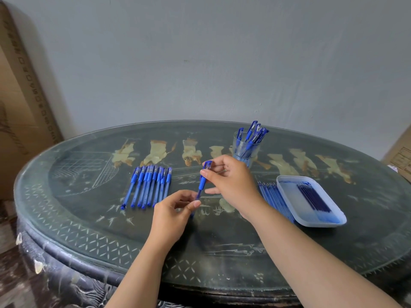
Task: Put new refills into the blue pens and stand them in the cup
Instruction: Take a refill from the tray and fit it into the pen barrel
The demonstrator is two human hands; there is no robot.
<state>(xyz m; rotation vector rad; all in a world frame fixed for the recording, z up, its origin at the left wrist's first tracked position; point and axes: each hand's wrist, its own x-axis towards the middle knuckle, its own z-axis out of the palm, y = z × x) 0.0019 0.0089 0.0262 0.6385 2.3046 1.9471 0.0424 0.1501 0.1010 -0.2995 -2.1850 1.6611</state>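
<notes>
Pen (202,183) is held tilted above the table (222,241), near the cup (245,147), my left hand (171,211) pinching its lower barrel and my right hand (232,183) pinching its upper end; a loose pinch while pulling could drop it onto the table.

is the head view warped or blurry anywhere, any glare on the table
Head view: wide-angle bowing curves the table rim and tilts the cardboard box; light is soft and even, with faint shadows under the left hand and right hand; no hard glare; the pen they hold and the cup look fairly sharp.
</notes>
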